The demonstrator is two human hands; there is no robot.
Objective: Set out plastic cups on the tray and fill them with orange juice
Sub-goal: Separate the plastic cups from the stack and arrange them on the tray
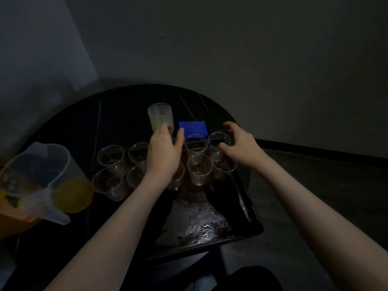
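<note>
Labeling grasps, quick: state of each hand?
Left hand: holds the stack of cups.
Right hand: fingers curled round the far-right cup.

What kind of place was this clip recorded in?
Probably a dim room in a home, though that is uncertain: a round dark table pushed near bare walls, holding a tray of clear plastic cups and a jug of orange juice.
</note>
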